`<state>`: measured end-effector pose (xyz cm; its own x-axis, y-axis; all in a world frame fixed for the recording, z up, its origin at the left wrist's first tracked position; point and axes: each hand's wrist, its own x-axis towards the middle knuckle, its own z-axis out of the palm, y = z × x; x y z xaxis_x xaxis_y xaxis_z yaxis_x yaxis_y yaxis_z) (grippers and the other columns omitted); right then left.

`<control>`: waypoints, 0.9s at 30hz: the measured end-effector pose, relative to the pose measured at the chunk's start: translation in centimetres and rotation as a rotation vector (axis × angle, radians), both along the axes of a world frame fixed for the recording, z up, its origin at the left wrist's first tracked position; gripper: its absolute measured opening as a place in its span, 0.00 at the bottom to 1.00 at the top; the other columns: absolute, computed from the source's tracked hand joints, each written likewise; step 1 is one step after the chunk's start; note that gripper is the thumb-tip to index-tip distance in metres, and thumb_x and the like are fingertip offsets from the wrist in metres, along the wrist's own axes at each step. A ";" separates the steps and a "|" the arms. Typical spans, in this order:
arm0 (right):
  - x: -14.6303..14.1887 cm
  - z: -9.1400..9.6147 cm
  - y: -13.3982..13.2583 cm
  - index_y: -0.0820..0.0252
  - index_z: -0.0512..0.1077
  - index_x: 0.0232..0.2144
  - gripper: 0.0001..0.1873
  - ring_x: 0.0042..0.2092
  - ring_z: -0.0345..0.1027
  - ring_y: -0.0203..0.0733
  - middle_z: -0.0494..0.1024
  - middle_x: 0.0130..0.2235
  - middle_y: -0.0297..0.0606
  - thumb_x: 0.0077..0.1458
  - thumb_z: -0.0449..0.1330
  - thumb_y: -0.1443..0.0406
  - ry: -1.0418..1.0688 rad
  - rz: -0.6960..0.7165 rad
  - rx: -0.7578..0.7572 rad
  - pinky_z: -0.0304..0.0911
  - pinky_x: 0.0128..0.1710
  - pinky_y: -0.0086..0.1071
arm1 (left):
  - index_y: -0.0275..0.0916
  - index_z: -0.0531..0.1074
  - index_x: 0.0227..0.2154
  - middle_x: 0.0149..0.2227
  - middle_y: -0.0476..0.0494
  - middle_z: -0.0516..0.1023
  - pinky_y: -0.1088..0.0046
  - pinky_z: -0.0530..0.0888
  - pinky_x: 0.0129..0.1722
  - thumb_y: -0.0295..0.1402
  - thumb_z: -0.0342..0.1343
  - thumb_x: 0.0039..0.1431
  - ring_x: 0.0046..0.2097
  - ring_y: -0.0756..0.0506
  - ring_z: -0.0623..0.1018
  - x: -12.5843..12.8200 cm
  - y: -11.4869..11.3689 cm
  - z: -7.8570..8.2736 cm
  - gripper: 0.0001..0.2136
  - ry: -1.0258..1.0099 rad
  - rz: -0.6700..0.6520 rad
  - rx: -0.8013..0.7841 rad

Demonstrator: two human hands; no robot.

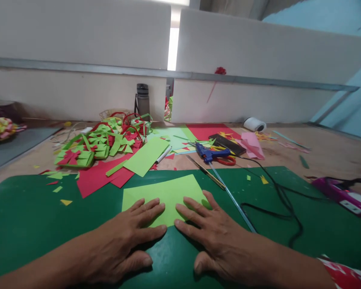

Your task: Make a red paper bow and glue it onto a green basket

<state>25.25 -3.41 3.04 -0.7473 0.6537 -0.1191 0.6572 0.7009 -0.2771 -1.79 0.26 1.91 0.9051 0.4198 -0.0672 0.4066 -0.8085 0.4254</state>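
Observation:
A light green sheet of paper lies on the dark green cutting mat in front of me. My left hand rests on its lower left part, fingers stretched and a little apart, thumb on the mat. Across from it, my right hand is spread over the lower right part of the same sheet. Neither hand grips anything. The fingers of both hands hide parts of the paper's near edge and right corner.
Behind the sheet lie red paper, another green sheet and a white pen. Small green paper baskets are heaped at left. A blue glue gun, its glue stick and black cable, a craft knife and a purple power strip are at right.

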 end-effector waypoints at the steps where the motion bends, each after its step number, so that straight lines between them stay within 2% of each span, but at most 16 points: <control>1: 0.6 0.0 -0.1 0.54 0.56 0.62 0.35 0.64 0.45 0.61 0.59 0.62 0.50 0.57 0.49 0.45 -0.013 -0.021 0.011 0.31 0.58 0.67 | 0.51 0.54 0.62 0.66 0.43 0.45 0.48 0.50 0.61 0.45 0.48 0.64 0.65 0.35 0.47 -0.1 0.1 0.0 0.25 -0.001 -0.007 -0.001; 6: 4.2 -0.8 -1.0 0.55 0.59 0.60 0.30 0.64 0.44 0.65 0.59 0.62 0.47 0.60 0.48 0.49 -0.106 -0.116 0.137 0.29 0.54 0.72 | 0.50 0.58 0.61 0.66 0.45 0.47 0.49 0.52 0.61 0.45 0.48 0.64 0.65 0.36 0.50 0.0 0.1 0.0 0.23 -0.015 0.006 0.028; 13: 6.4 -2.0 -2.1 0.56 0.62 0.58 0.25 0.62 0.48 0.67 0.62 0.61 0.50 0.61 0.49 0.55 -0.178 -0.180 0.297 0.38 0.51 0.73 | 0.48 0.60 0.60 0.66 0.44 0.48 0.49 0.53 0.61 0.47 0.45 0.64 0.65 0.35 0.50 0.0 -0.2 -0.2 0.23 0.032 0.026 0.059; 16: 6.3 -1.3 -1.8 0.56 0.67 0.53 0.21 0.60 0.52 0.67 0.66 0.58 0.50 0.59 0.52 0.58 -0.157 -0.240 0.349 0.42 0.50 0.71 | 0.48 0.59 0.60 0.66 0.44 0.48 0.49 0.52 0.61 0.48 0.45 0.64 0.65 0.36 0.49 -0.1 -0.2 -0.6 0.24 0.005 0.027 0.084; 18: 5.6 0.0 -1.2 0.58 0.71 0.47 0.17 0.56 0.61 0.63 0.71 0.54 0.49 0.58 0.53 0.60 -0.060 -0.333 0.361 0.48 0.51 0.64 | 0.47 0.58 0.60 0.66 0.42 0.47 0.49 0.51 0.62 0.49 0.46 0.63 0.66 0.36 0.49 0.1 0.0 -0.7 0.25 0.005 0.006 0.092; 19: 4.9 0.8 -0.8 0.59 0.71 0.45 0.15 0.52 0.66 0.57 0.74 0.51 0.48 0.58 0.53 0.62 0.017 -0.401 0.330 0.54 0.51 0.57 | 0.46 0.58 0.61 0.66 0.41 0.47 0.49 0.50 0.62 0.50 0.46 0.63 0.66 0.36 0.49 0.3 0.2 -0.7 0.26 0.006 -0.008 0.096; 20: 4.1 1.5 -0.3 0.60 0.72 0.42 0.14 0.45 0.71 0.51 0.77 0.46 0.46 0.57 0.53 0.61 0.114 -0.460 0.253 0.61 0.45 0.47 | 0.46 0.57 0.61 0.66 0.40 0.47 0.49 0.50 0.62 0.50 0.46 0.63 0.66 0.35 0.48 0.5 0.4 -0.6 0.26 0.013 -0.034 0.098; 21: 3.1 2.1 0.2 0.60 0.72 0.38 0.13 0.39 0.72 0.45 0.79 0.40 0.43 0.57 0.52 0.60 0.209 -0.530 0.133 0.64 0.39 0.39 | 0.45 0.57 0.61 0.66 0.39 0.47 0.49 0.50 0.61 0.50 0.46 0.63 0.66 0.35 0.48 0.8 0.5 -0.5 0.27 0.016 -0.059 0.102; 23: 0.9 2.7 1.5 0.60 0.71 0.32 0.10 0.28 0.71 0.37 0.78 0.30 0.36 0.56 0.52 0.61 0.312 -0.559 -0.211 0.63 0.28 0.29 | 0.44 0.58 0.61 0.66 0.36 0.49 0.48 0.52 0.61 0.50 0.46 0.63 0.65 0.33 0.49 1.4 0.8 -0.4 0.27 0.010 -0.095 0.123; 25: -1.0 2.2 2.8 0.60 0.69 0.28 0.07 0.22 0.68 0.32 0.76 0.27 0.33 0.51 0.53 0.64 0.316 -0.606 -0.511 0.60 0.22 0.25 | 0.42 0.61 0.58 0.64 0.34 0.54 0.47 0.56 0.59 0.48 0.46 0.64 0.64 0.32 0.54 1.7 0.9 -0.4 0.24 -0.037 -0.124 0.165; 27: -2.5 1.2 3.9 0.60 0.66 0.21 0.06 0.19 0.66 0.31 0.73 0.21 0.31 0.47 0.55 0.65 0.244 -0.599 -0.593 0.57 0.18 0.23 | 0.39 0.66 0.53 0.60 0.32 0.61 0.50 0.61 0.57 0.43 0.44 0.65 0.61 0.32 0.61 1.8 0.7 -0.6 0.19 -0.119 -0.131 0.223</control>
<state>22.80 0.50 4.25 -0.3478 0.8252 -0.4451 0.7430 -0.0470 -0.6676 -0.02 0.97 1.32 0.9485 0.2915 0.1241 0.2504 -0.9298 0.2698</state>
